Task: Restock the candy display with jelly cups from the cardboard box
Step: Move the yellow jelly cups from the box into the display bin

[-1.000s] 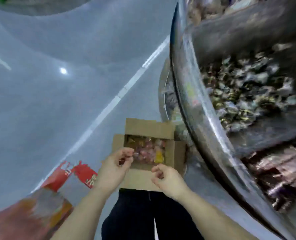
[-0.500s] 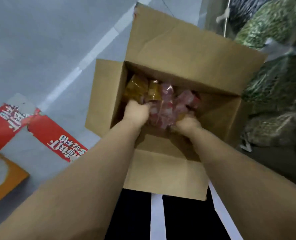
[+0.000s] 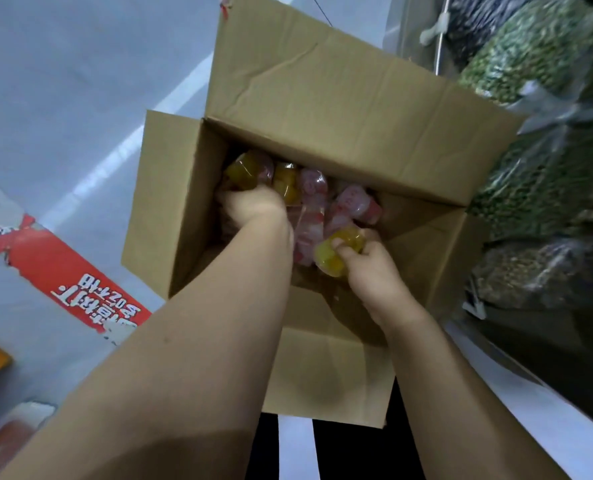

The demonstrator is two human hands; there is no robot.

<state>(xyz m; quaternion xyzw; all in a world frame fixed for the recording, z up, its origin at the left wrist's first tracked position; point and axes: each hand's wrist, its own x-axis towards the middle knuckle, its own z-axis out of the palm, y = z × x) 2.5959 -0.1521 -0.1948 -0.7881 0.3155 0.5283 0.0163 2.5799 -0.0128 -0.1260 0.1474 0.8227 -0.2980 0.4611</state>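
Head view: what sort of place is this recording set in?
Probably a shop floor or its stockroom: an open cardboard box of jelly cups on the floor, bulk bags of green goods alongside, and a red printed sign.

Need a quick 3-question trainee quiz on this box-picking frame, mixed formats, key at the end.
1. True or false: both hands are inside the cardboard box.
2. The right hand grips a jelly cup of which colour? A) yellow B) blue C) white
3. Fill in: the bagged green goods lie to the person's ____ of the box.

Key: 1 true (left hand is in too); 2 A; 3 right.
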